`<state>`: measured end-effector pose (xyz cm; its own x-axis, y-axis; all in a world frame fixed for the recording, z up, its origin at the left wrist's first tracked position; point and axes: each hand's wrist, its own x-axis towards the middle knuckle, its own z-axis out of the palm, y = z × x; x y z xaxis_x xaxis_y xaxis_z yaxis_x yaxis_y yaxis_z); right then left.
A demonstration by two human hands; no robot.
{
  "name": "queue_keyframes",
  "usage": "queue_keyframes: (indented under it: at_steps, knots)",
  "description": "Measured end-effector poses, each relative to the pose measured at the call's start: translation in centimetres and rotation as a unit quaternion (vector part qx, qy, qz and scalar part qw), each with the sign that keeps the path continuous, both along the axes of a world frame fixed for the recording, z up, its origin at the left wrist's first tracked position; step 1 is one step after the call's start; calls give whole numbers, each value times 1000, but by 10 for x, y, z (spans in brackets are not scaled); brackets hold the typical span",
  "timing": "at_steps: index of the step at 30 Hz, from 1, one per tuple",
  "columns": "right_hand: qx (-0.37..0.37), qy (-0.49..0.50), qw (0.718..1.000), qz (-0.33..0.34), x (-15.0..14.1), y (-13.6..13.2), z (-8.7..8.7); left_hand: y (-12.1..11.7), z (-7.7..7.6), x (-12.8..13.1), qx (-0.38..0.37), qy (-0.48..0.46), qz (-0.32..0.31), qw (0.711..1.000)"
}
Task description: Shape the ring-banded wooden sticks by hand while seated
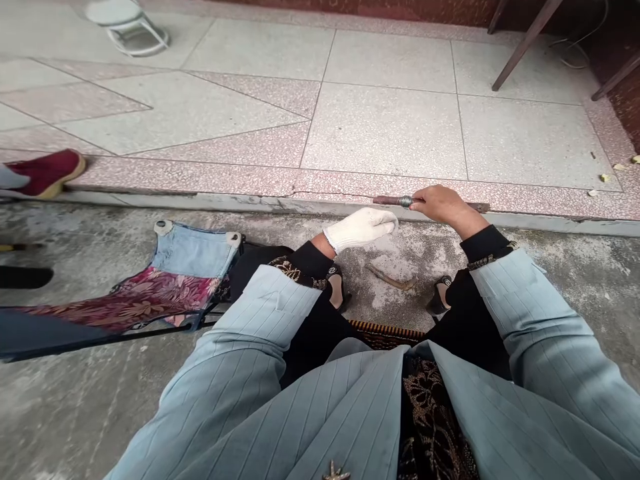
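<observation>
My right hand (440,202) is bare and wraps round a brown stick (476,207) that lies nearly level over the edge of the tiled step. A coil of silvery wire (404,201) is wound about the stick beside my right thumb. My left hand (361,229), in a white knitted glove, is just below and left of the coil. Its fingers are curled together, and whatever they hold, if anything, is hidden. A thin dark line runs left from the stick along the step; I cannot tell whether it is wire or a crack.
A curved piece of wood (391,277) lies on the concrete between my shoes. To my left stands a folding recliner (150,293) with flowered cloth. Another person's red shoe (53,170) rests at the step's edge. A white stool (135,30) and table legs (525,47) stand farther back.
</observation>
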<state>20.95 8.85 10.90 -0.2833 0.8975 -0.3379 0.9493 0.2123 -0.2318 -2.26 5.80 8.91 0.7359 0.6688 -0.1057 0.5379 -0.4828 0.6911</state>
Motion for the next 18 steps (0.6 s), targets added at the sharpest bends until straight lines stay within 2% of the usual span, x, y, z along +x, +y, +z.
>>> queue_keyframes:
  at_steps: [3, 6, 9, 11, 13, 15, 18]
  knots:
    - [-60, -45, 996, 43, -2, -8, -5, 2, 3, -3, 35, 40, 21, 998]
    - [-149, -53, 979, 126, -5, -18, -9, 4, 4, -4, 65, 65, 13, 996]
    - [-276, 7, 939, 207, -8, -27, -6, 6, 1, -3, 81, 82, 7, 993]
    - [-343, 81, 909, 225, -8, -30, 0, 9, -3, -5, 76, 85, 25, 993]
    - [-347, 165, 897, 219, -2, -31, 7, 10, -8, -6, 63, 72, 52, 994]
    - [-298, 245, 903, 189, 7, -30, 14, 9, -14, -7, 41, 49, 59, 996]
    - [-208, 327, 916, 105, 19, -26, 20, 1, -20, -4, 4, 20, 61, 998]
